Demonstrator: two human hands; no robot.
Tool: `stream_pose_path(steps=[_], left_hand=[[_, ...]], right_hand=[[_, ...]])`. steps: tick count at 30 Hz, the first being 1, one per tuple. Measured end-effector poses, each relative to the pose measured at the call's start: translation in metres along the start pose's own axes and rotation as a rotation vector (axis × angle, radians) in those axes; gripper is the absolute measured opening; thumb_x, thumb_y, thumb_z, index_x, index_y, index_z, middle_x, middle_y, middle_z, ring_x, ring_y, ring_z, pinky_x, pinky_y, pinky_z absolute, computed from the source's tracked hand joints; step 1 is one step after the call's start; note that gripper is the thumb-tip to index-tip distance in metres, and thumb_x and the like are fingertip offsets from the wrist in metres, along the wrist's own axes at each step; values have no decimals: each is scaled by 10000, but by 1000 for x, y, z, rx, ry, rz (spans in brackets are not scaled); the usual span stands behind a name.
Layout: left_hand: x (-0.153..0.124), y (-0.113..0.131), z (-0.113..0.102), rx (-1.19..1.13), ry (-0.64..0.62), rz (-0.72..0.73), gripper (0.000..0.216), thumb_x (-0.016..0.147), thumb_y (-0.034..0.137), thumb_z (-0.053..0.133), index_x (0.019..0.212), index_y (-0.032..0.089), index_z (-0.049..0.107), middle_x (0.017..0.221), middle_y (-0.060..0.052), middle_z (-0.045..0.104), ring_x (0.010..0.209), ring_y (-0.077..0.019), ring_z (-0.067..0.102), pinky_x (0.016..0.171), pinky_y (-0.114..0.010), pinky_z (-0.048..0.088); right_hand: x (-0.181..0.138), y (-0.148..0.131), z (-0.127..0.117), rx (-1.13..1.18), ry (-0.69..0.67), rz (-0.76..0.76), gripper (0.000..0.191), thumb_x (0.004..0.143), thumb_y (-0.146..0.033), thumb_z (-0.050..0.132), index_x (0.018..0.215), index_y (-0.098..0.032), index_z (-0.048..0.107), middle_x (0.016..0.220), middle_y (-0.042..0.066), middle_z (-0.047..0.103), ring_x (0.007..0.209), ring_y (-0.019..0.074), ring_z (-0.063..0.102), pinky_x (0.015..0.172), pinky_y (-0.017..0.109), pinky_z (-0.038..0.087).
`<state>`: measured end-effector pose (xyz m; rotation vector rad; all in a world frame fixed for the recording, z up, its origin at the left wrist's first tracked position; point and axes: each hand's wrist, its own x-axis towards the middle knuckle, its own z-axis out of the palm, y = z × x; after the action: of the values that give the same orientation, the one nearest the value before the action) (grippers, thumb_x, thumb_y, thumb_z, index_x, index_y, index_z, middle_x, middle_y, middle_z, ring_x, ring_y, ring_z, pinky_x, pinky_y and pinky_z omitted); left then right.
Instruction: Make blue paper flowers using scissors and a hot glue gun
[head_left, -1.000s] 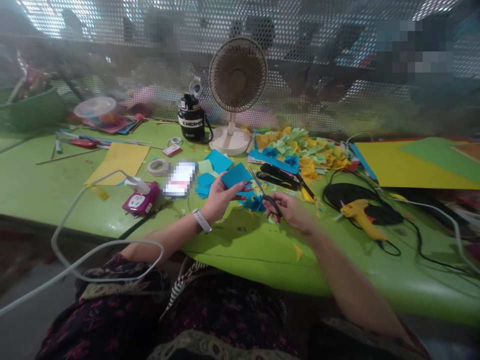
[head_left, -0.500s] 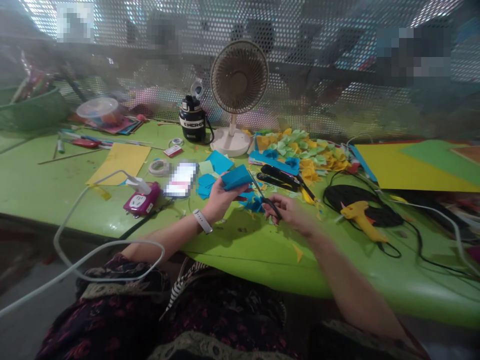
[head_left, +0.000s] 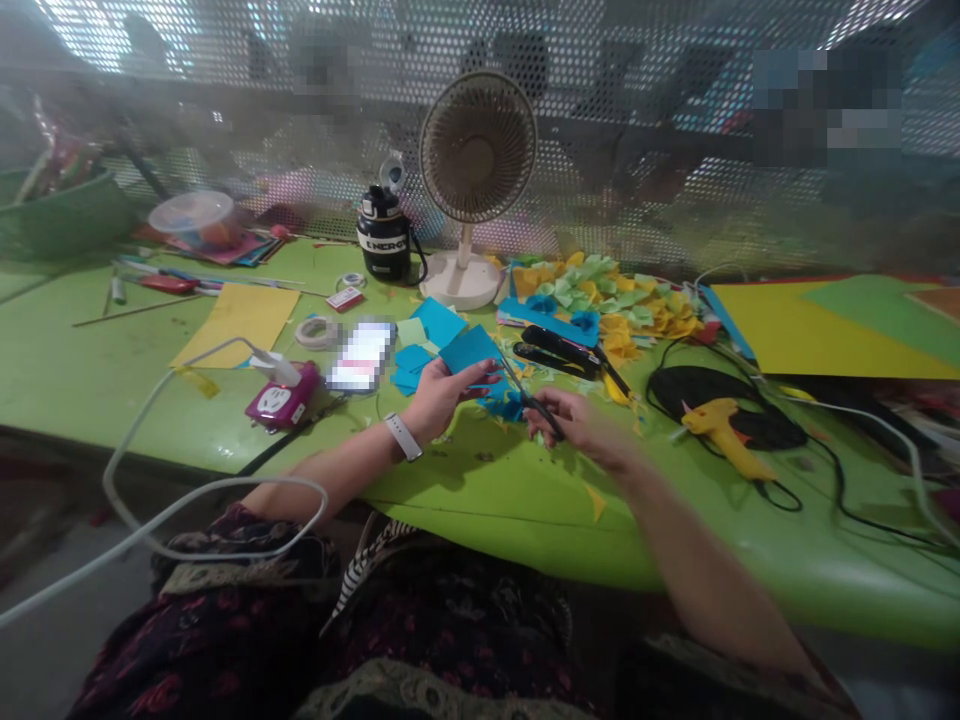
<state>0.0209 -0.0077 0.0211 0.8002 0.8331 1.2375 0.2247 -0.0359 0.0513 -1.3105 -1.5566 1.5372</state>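
My left hand (head_left: 442, 398), a white band at its wrist, pinches a square of blue paper (head_left: 469, 349) between thumb and fingers. A pair of scissors (head_left: 541, 411) is gripped in my right hand (head_left: 566, 425), its blades pointing up and left to the right edge of that paper. Whether the blades touch the paper I cannot tell. Below and between the hands lie blue paper scraps (head_left: 506, 406). Just behind my left hand are more blue sheets (head_left: 437, 322) and a pale green piece (head_left: 411, 333). A black flat iron (head_left: 559, 352) rests beyond my right hand.
A fan (head_left: 478, 150) and a black jug (head_left: 382, 240) stand at the back. Cut paper petals (head_left: 600, 295) are heaped beside them. On the right lies a yellow glue gun (head_left: 724, 435). A phone (head_left: 361, 356), purple power socket (head_left: 281, 395) and looping white cable (head_left: 217, 490) occupy the left.
The blue paper in my left hand has turned its broad face more toward me, and the thumb now lies across its lower right edge. My right hand with the scissors has barely moved.
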Motion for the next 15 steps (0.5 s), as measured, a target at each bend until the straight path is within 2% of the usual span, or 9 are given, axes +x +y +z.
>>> stream_pose_path(steps=[8,15], left_hand=[[-3,-1,1,25,-45,-54,368,664,384,873,838,91,734,899,-150,777,722,-181,737,660,-267,587],[-4,1,2,-2,-40,-86,301,692,321,868,822,83,737,830,-136,774,656,-148,723,628,-236,581]], right_hand=[[1,3,1,-40,32,29,503,539,-550,885,731,-203,577,631,-26,590,570,116,519,499,255,421],[4,9,0,-72,38,23,497,540,-529,883,772,-200,593,667,-33,564,602,118,508,539,260,394]])
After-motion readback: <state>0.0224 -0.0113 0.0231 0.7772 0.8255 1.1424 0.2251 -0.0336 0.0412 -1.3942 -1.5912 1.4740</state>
